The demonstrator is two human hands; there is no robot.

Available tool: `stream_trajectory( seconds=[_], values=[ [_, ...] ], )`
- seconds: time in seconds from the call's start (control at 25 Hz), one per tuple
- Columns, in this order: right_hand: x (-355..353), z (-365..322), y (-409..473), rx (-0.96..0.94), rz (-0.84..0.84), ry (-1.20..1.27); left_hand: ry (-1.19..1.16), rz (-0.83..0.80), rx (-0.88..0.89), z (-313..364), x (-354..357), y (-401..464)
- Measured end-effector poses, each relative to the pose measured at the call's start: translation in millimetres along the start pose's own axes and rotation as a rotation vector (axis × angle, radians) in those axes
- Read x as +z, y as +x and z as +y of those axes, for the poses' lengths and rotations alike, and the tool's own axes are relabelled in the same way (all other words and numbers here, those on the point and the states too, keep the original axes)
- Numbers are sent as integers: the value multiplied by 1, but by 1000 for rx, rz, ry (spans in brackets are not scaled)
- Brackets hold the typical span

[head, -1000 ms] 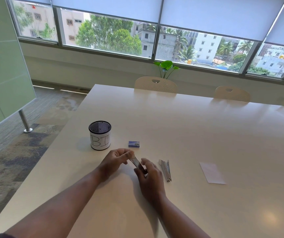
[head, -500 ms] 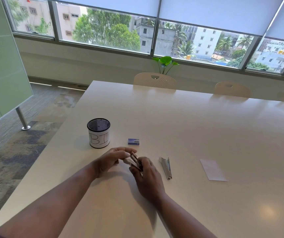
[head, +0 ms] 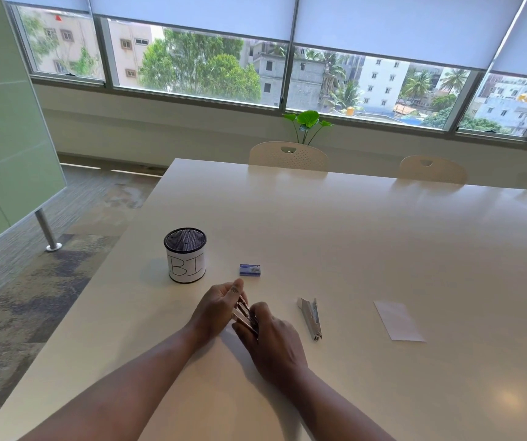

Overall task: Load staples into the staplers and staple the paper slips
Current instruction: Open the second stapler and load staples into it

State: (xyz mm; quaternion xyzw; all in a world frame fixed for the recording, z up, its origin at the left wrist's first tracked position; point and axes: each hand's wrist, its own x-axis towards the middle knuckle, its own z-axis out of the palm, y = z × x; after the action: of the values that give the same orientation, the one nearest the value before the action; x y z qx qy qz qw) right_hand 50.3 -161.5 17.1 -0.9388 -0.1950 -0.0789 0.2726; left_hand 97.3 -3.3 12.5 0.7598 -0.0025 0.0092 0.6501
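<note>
A small metal stapler is held between both hands just above the white table. My left hand pinches its far end with thumb and fingers. My right hand grips its near end, fingers curled round it. A second silver stapler lies on the table just right of my right hand. A small blue staple box sits beyond my hands. A white paper slip lies flat further right.
A black mesh cup with a white label marked "BI" stands left of the staple box. The table's left edge runs close to it. Chairs line the far side under the windows.
Both hands stayed together on the small stapler. My left fingers shifted along its far end, and the stapler now tilts more upright between the hands.
</note>
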Motion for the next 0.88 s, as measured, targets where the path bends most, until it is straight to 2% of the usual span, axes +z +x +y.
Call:
stream_trajectory(
  seconds=[0.16, 0.6, 0.76, 0.88],
  values=[
    [-1, -2, -1, -40, 8, -27, 123, 59, 10, -3, 2, 3],
    [0, -3, 0, -95, -42, -104, 282, 107, 61, -6, 1, 3],
    [3, -1, 0, -96, -42, -103, 308, 115, 83, -6, 1, 3],
    [3, 0, 0, -83, -31, -91, 240, 116, 73, -5, 1, 1]
  ],
)
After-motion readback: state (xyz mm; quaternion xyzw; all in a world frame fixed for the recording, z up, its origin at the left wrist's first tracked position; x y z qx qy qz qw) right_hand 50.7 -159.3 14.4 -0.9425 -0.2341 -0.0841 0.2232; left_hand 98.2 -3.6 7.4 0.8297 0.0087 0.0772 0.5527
